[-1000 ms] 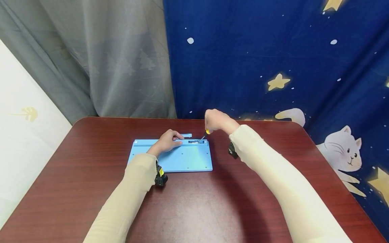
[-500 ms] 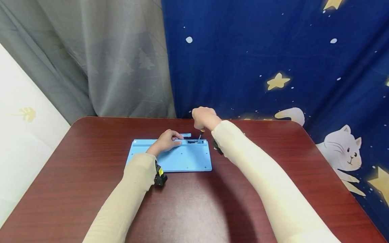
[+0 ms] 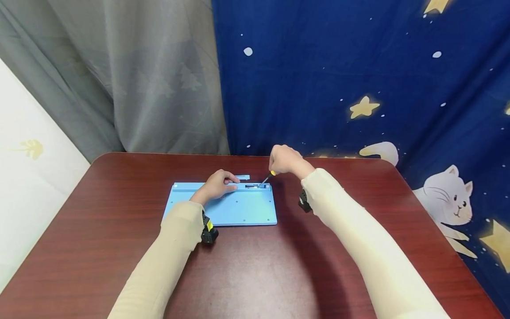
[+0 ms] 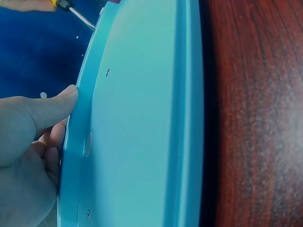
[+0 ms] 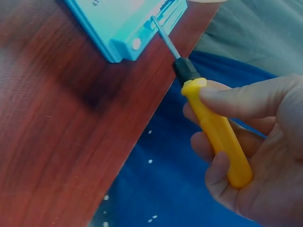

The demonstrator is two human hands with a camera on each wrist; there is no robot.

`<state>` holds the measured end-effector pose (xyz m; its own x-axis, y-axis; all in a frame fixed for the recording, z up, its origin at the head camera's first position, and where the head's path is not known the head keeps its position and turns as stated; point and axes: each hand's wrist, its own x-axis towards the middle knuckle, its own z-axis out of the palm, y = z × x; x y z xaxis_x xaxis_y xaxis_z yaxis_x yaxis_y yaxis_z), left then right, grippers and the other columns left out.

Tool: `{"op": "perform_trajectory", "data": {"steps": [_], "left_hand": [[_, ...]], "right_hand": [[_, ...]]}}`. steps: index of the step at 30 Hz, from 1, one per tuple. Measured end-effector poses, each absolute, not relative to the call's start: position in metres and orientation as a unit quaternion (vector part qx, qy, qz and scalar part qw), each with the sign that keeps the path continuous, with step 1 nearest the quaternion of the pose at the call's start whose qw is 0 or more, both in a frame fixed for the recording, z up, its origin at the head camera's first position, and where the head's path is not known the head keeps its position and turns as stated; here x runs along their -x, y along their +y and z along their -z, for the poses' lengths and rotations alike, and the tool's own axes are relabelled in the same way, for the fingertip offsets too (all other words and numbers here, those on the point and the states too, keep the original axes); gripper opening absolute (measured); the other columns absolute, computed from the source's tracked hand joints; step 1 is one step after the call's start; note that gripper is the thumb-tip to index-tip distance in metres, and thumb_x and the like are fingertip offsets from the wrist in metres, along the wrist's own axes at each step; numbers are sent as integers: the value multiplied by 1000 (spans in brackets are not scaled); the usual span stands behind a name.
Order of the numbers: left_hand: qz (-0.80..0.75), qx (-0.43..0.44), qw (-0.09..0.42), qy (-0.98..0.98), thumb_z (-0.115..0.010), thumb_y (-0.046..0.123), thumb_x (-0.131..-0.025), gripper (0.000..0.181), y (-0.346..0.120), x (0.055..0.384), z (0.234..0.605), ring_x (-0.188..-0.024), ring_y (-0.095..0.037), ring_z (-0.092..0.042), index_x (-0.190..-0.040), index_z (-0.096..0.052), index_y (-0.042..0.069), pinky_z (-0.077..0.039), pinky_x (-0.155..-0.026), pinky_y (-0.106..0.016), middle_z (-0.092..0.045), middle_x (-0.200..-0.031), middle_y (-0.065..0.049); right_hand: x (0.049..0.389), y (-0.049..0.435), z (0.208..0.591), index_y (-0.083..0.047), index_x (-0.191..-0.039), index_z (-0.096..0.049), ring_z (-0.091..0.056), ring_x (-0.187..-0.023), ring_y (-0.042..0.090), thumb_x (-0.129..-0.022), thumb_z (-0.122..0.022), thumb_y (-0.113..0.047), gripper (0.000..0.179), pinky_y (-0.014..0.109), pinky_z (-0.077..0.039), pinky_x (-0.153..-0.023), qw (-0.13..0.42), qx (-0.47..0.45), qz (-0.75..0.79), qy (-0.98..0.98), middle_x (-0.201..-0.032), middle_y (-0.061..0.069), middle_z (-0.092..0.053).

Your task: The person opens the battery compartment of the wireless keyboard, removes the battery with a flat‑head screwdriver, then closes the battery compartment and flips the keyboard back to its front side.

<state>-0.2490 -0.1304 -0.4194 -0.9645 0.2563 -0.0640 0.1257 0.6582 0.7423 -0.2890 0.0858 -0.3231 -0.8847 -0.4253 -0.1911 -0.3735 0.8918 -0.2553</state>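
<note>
The blue keyboard (image 3: 243, 210) lies underside up on the bench (image 3: 247, 270), toward its far edge, with its raised ridge on the far side. A narrow slot (image 3: 252, 186) is exposed in the ridge near the right end, beside a white round foot (image 5: 137, 44). The tip of the screwdriver (image 5: 220, 142) meets the keyboard at this slot; insertion depth cannot be told. The right hand (image 3: 284, 158) grips the yellow handle, fingers closed around it, thumb near the black collar; the shaft slopes down toward the slot. The left hand (image 3: 217, 184) pinches the ridge left of the slot, thumb on top, other fingers curled at the far edge. A narrow blue strip (image 3: 243, 177) lies just beyond the keyboard. Behind the bench hang a grey curtain (image 3: 167, 88) and a blue curtain (image 3: 299, 88) with stars.
</note>
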Motion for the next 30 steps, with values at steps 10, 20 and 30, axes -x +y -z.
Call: {"op": "perform_trajectory", "data": {"steps": [10,20,30], "left_hand": [[-398,-111,82,907,-64,8,-85,16,-133,249,419,-84,-22,-41,-101,-68,3,-34,-71,-31,-46,-86,-7],[-393,-115,83,908,-64,9,-86,18,-132,249,418,-85,-22,-41,-103,-67,3,-34,-71,-31,-46,-87,-8],[-396,-114,87,907,-63,9,-87,18,-131,247,416,-83,-22,-40,-103,-67,2,-34,-70,-32,-46,-87,-8]], "right_hand": [[286,118,349,-4,-79,-74,-58,-74,20,-72,-67,4,14,30,-49,-66,102,216,233,943,-78,5,-68],[280,137,362,-2,-87,-73,-57,-77,20,-73,-68,3,16,28,-47,-66,92,215,269,934,-84,9,-69],[273,142,362,-1,-86,-72,-60,-68,15,-70,-72,2,16,28,-48,-65,101,222,271,931,-77,7,-68]]}}
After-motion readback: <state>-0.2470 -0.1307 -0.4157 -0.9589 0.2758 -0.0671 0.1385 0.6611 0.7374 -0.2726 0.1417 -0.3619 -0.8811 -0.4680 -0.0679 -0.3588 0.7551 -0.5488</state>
